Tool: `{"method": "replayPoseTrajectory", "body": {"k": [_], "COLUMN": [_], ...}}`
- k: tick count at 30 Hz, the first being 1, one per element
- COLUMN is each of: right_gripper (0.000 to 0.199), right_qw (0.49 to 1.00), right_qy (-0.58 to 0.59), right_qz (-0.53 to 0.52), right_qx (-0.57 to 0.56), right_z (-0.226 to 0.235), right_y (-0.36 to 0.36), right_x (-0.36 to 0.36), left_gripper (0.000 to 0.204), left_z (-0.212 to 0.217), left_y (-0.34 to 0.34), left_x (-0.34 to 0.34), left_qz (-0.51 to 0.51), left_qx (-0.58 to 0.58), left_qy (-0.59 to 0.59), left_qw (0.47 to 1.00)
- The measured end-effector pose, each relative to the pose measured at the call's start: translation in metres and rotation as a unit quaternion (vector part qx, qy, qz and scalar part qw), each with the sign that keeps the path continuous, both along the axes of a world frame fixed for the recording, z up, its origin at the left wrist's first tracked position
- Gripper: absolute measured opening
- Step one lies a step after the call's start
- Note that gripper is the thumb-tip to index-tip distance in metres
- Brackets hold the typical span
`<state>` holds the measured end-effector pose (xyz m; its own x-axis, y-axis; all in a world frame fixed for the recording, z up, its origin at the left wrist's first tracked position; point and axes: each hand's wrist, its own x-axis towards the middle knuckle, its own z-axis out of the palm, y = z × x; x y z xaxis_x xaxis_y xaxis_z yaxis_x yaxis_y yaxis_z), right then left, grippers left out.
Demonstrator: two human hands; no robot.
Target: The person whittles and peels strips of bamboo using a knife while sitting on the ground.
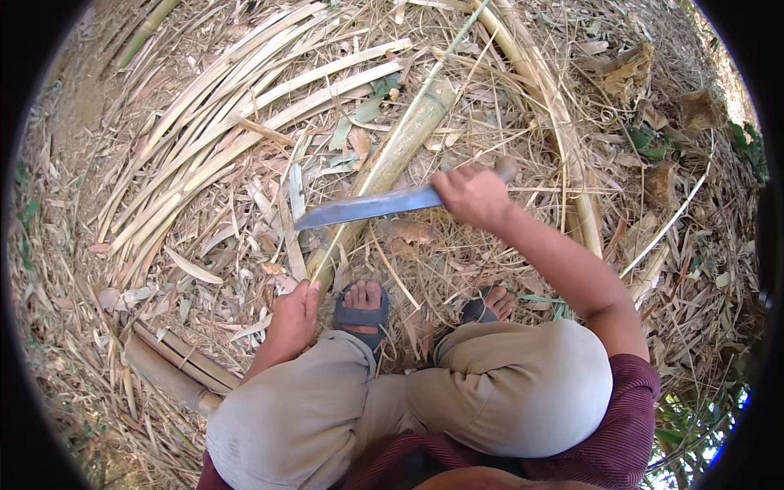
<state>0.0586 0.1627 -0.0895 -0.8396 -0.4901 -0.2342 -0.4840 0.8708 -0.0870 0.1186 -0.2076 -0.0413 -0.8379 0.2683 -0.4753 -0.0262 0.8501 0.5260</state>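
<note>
My right hand is closed round the handle of a machete. Its long blade points left and lies across a thin bamboo strip; whether the edge touches the strip I cannot tell. The near end of that strip is pinched in my left hand, by my left foot. From there it slants up and away to the right, over a thick bamboo pole on the ground. The pole lies between my hands and ends near my left sandal.
A fan of pale split bamboo strips spreads at the far left. Long split bamboo pieces curve along the right. More bamboo poles lie at the lower left. Dry leaves and shavings cover the ground round my sandalled feet.
</note>
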Motion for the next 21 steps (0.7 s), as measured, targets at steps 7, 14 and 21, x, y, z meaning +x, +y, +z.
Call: {"method": "replayPoseTrajectory", "body": {"k": [7,14,21], "right_gripper": [0.031,0.018,0.029], "right_qw": [0.901,0.974,0.895], "right_qy": [0.059,0.044,0.048], "right_qz": [-0.429,-0.199,-0.442], "right_qx": [-0.032,-0.101,0.039], "right_z": [-0.015,-0.025,-0.06], "right_y": [0.116,0.004,0.148], "right_x": [-0.05,0.029,-0.038], "left_gripper": [0.033,0.031,0.032], "left_z": [0.001,0.003,0.005], "left_y": [-0.009,0.012,0.0], "left_x": [0.001,-0.009,0.002], "left_qz": [-0.019,-0.01,0.004], "left_qx": [-0.01,0.004,-0.013], "left_qy": [0.038,-0.007,-0.011], "left_qw": [0.999,1.0,1.0]}}
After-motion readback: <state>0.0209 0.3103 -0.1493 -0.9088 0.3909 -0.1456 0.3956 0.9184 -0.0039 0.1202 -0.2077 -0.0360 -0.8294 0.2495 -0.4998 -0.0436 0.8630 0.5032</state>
